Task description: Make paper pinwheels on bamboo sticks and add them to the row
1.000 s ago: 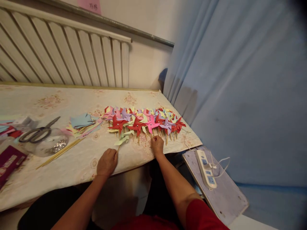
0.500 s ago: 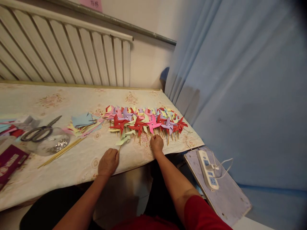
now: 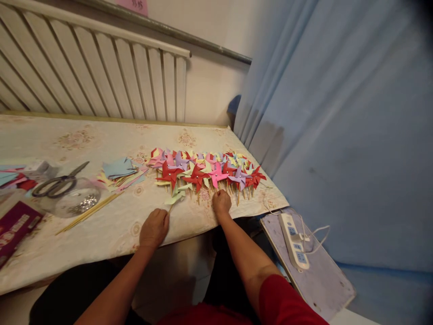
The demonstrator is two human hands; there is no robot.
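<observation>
My left hand point(image 3: 154, 227) is closed round the thin stick of a pale green paper pinwheel point(image 3: 175, 197), near the table's front edge. To the right, my right hand point(image 3: 222, 202) is closed at the stick of a bright pink pinwheel point(image 3: 217, 174); its fingertips are partly hidden from me. Several finished pinwheels lie in close rows around and behind it, among them a red pinwheel point(image 3: 195, 177) and a purple pinwheel point(image 3: 239, 178). Their sticks point toward me.
At left are scissors point(image 3: 61, 183) on a clear dish of pins point(image 3: 83, 203), bare sticks point(image 3: 89, 214), paper pieces point(image 3: 118, 168) and a purple box point(image 3: 18, 228). A radiator point(image 3: 111, 72) stands behind. On the right hang blue curtains point(image 3: 338, 135), beside a power strip point(image 3: 293, 241) on a board.
Both hands keep their hold and barely move. The whole view has shifted slightly, with things appearing a little further right.
</observation>
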